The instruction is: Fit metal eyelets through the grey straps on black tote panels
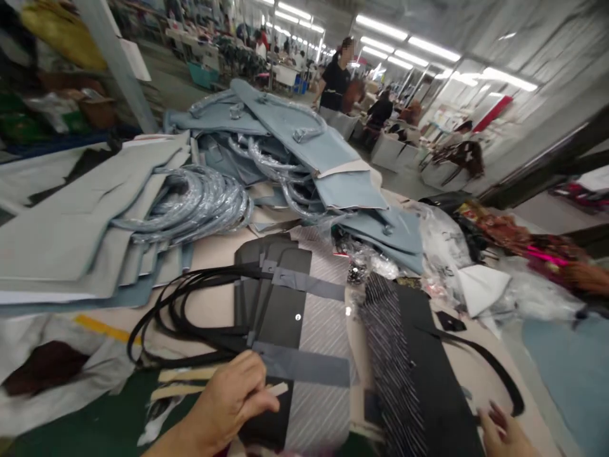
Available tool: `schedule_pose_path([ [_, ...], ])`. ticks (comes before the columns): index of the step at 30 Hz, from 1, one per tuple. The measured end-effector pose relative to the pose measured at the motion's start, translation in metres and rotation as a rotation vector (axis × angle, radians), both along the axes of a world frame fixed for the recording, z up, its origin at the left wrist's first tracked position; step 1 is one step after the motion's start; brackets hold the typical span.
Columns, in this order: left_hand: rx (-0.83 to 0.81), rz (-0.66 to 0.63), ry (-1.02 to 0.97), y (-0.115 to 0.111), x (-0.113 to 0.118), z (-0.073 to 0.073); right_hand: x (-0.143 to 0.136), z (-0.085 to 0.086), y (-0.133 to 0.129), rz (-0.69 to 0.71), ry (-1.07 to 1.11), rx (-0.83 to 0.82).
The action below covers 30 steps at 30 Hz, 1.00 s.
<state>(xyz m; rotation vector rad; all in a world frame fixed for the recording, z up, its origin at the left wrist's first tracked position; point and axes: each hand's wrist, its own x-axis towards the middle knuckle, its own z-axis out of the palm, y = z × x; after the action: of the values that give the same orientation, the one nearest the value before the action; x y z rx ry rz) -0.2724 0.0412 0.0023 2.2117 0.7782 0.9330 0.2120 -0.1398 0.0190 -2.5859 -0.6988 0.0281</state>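
Note:
My left hand [233,393] is closed in a pinch on a small whitish strip [278,388], over the lower edge of a stack of black bag panels [285,317]. Black looped handles [185,362] run left from these panels, and grey bands cross the striped lining [323,330] beside them. At the lower right, my right hand [507,435] is partly cut off by the frame, its fingers apart and slightly blurred. It is beside another black panel [432,374] with a curved black strap [504,368]; whether it touches either is unclear.
Light-blue bag pieces [295,139] are heaped at the back, with plastic-wrapped handles [200,203] among them. Grey-blue panels [61,222] are stacked at left. Clear plastic bags [447,247] lie at right. A person in black [335,82] stands farther back.

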Motion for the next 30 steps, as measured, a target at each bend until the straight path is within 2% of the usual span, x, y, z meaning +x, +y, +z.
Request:
schedule_pose_path([
  [1,0.014,-0.004,-0.002,0.0,0.003,0.002,-0.029,-0.004,0.015,0.004,0.047,-0.048],
  [2,0.024,-0.009,0.005,-0.001,0.004,0.003,-0.063,-0.006,0.031,0.147,0.168,-0.041],
  [4,0.05,-0.007,0.031,-0.002,0.006,0.002,-0.139,-0.004,0.063,0.512,0.386,0.098],
  [6,0.079,-0.002,0.079,-0.003,0.006,0.001,-0.207,0.003,0.091,0.973,0.444,0.173],
  [8,0.11,0.0,0.127,-0.005,0.003,0.001,-0.254,0.011,0.11,1.28,0.363,0.264],
  [10,0.129,-0.009,0.164,-0.007,-0.001,0.001,-0.278,0.015,0.122,1.451,0.297,0.301],
  [14,0.137,0.025,0.178,-0.012,-0.009,-0.002,-0.288,0.008,0.129,1.596,0.288,0.247],
  [19,0.135,0.064,0.203,-0.014,-0.018,-0.008,-0.295,-0.006,0.133,1.584,0.37,0.242],
  [25,0.125,0.064,0.233,-0.009,-0.026,-0.007,-0.302,-0.006,0.143,1.524,0.497,0.169],
  [30,0.04,0.071,0.256,-0.007,-0.027,-0.008,-0.304,-0.01,0.148,1.606,0.397,0.215],
])
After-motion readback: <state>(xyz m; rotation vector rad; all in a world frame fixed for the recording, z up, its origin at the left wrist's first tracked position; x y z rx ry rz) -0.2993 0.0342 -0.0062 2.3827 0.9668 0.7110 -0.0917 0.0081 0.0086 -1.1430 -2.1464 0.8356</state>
